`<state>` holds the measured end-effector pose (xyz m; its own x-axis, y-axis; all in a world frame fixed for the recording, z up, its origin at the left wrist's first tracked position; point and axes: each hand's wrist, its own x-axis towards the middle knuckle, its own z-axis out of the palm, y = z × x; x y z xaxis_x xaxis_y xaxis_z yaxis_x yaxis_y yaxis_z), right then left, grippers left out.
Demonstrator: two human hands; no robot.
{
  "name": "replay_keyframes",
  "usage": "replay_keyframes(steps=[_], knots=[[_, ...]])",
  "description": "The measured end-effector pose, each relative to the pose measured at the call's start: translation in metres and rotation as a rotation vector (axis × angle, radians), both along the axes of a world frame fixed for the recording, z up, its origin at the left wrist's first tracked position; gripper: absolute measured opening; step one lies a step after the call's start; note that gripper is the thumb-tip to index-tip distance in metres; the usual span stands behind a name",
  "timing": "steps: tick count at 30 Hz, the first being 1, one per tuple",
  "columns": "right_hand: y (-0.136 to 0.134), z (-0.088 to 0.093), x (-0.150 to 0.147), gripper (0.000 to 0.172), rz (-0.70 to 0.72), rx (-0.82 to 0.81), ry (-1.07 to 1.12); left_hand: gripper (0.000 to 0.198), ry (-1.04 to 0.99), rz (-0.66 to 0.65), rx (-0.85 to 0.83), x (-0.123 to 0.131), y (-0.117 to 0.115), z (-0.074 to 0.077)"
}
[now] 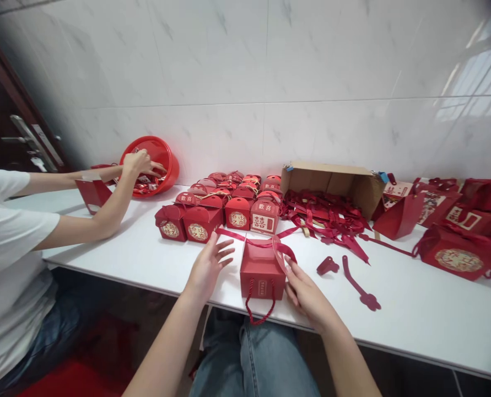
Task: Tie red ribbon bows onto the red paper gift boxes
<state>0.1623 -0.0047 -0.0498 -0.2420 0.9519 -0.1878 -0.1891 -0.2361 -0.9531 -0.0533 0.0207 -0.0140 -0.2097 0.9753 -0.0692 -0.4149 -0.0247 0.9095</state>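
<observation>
A red gift box (262, 270) with a twisted cord handle hanging over its front stands near the table's front edge. Behind its top runs a red ribbon (255, 242), which stretches out to both sides. My left hand (208, 267) is left of the box, fingers spread, apart from the box and holding nothing; its fingertips are close to the ribbon's left part. At the box's right side, my right hand (305, 289) has its fingers against the side and by the rounded flap; whether it grips anything there is hard to make out.
Rows of filled red boxes (239, 216) stand behind. An open carton (336, 182) spills red ribbons. More red boxes (460, 253) are at right. Two ribbon pieces (359, 289) lie flat. At left, another person's hands reach near a red basin (171, 165).
</observation>
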Motion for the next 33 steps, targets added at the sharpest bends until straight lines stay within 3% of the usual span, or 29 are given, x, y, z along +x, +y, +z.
replay_keyframes(steps=[6,12,16,22,26,29,33], knots=[[0.02,0.012,-0.003,0.05,-0.322,0.083,0.567,0.025,-0.092,0.114,0.174,0.001,-0.003,0.025],[0.024,0.032,0.008,0.028,-0.337,0.125,0.645,0.023,-0.03,0.127,0.159,-0.002,-0.005,0.033],[0.028,0.038,0.011,0.028,-0.408,0.106,0.675,0.022,-0.005,0.151,0.13,-0.005,-0.008,0.035],[0.03,0.043,0.018,0.031,-0.497,0.174,0.581,0.02,-0.074,0.137,0.089,-0.005,-0.015,0.036],[0.034,0.056,0.025,0.027,-0.531,0.311,0.41,0.022,-0.012,0.166,0.186,-0.001,-0.015,0.04],[0.039,0.074,0.032,0.027,-0.455,0.418,0.236,0.022,0.096,0.193,0.314,0.004,-0.013,0.053],[0.044,0.105,0.035,0.031,-0.356,0.594,0.046,0.02,0.288,0.183,0.436,0.012,-0.009,0.084]])
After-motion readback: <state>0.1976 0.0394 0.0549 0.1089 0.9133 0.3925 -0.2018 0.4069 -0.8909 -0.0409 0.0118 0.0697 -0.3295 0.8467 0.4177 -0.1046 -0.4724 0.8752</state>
